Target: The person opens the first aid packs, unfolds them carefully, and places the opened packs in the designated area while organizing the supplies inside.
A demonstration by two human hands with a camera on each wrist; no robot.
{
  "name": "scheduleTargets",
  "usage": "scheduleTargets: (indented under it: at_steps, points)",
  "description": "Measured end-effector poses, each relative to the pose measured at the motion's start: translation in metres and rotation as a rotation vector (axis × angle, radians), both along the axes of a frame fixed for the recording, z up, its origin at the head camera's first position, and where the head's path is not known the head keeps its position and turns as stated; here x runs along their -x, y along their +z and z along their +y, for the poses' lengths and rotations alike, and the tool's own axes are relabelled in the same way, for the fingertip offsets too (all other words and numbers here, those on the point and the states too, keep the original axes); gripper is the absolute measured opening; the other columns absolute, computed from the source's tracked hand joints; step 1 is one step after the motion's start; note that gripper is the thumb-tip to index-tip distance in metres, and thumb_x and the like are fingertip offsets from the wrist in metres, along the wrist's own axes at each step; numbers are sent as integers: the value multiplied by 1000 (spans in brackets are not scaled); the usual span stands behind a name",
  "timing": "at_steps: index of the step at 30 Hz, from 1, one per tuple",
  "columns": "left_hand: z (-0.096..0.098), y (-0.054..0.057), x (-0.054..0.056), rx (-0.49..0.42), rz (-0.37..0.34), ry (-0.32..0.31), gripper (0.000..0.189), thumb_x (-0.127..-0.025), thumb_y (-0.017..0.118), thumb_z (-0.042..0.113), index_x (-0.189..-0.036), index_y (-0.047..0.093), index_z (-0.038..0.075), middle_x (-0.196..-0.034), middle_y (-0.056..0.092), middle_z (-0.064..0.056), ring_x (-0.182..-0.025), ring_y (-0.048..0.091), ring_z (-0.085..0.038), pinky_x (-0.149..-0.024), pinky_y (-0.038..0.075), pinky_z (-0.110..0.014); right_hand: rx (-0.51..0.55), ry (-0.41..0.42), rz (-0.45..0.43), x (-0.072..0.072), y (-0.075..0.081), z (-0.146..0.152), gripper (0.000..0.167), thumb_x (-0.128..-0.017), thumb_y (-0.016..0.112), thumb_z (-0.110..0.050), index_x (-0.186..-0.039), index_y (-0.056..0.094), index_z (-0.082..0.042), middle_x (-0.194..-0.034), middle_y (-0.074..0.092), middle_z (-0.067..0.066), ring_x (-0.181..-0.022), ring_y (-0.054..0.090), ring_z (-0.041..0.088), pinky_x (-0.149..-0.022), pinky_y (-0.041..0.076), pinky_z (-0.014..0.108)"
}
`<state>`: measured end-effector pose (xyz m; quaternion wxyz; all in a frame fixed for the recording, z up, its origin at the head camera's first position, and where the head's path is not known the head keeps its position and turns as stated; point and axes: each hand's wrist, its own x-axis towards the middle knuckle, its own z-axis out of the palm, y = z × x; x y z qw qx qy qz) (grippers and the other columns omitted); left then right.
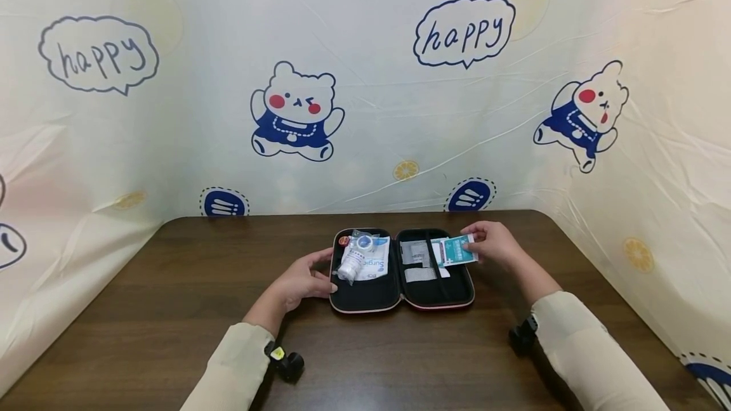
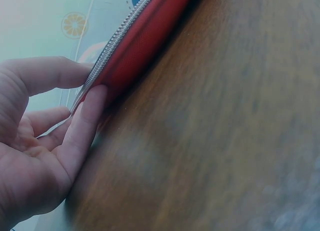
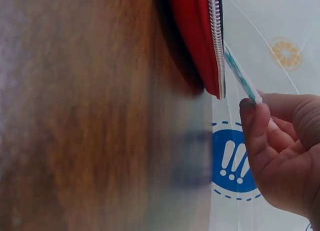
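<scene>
A red zippered case (image 1: 365, 300) with a black lining lies open on the table. At its left edge, my left hand (image 1: 299, 281) grips the rim between thumb and fingers; the left wrist view shows those fingers (image 2: 90, 111) right at the silver zipper (image 2: 117, 38). Between thumb and fingertips my right hand (image 1: 493, 243) pinches a flat teal-and-white packet (image 1: 459, 250) by its right end. The packet's left end lies over the case's right half, next to a black elastic strap (image 1: 432, 255). Seen from the right wrist, the packet (image 3: 241, 76) is edge-on above the zipper.
In the case's left half lie a bagged white bottle (image 1: 351, 265), a white packet printed "Surgic" (image 1: 377, 262) and a small red round item (image 1: 344, 241). White packets (image 1: 419, 274) sit in the right half. A printed curtain (image 1: 365, 37) hangs behind the brown table (image 1: 365, 360).
</scene>
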<state>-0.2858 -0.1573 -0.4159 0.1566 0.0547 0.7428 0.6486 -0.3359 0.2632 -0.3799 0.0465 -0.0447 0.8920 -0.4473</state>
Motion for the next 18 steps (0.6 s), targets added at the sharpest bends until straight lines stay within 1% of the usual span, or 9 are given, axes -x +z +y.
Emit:
scheduleTargets:
  at_steps: [4,8,11,14,18]
  points:
    - [0,1,-1,2,-1,0,87,-76,72,-13,-151,33,6,-146,35,-23,-83,63,-25,-76,59,-40,5,11,6,3,-1,0,35,-87,72,-7,-121,64,-1,-101,67,17,-66,58,24,-56,55,33]
    - [0,2,-1,0,-4,8,86,-76,72,-14,-151,34,6,-145,36,-23,-82,63,-25,-75,59,-40,8,23,7,7,-2,-3,35,-88,71,-7,-121,63,0,-101,67,16,-67,59,23,-56,55,32]
    - [0,2,-1,-1,-2,5,86,-76,72,-14,-151,34,5,-144,36,-23,-82,63,-25,-76,59,-40,13,25,2,8,-2,-7,35,-88,71,-6,-122,62,1,-99,66,16,-68,59,24,-58,55,33]
    - [0,1,-1,-3,-7,13,86,-76,72,-14,-151,35,6,-144,38,-22,-82,63,-26,-76,59,-40,35,27,-14,8,0,-10,41,-88,71,-5,-126,58,3,-99,64,18,-68,60,24,-61,57,34]
    - [1,1,-1,-3,-11,18,86,-76,72,-14,-150,35,7,-144,38,-21,-83,63,-26,-76,58,-40,78,11,-53,10,0,-8,48,-86,72,-2,-129,53,7,-104,65,21,-73,64,23,-66,59,35]
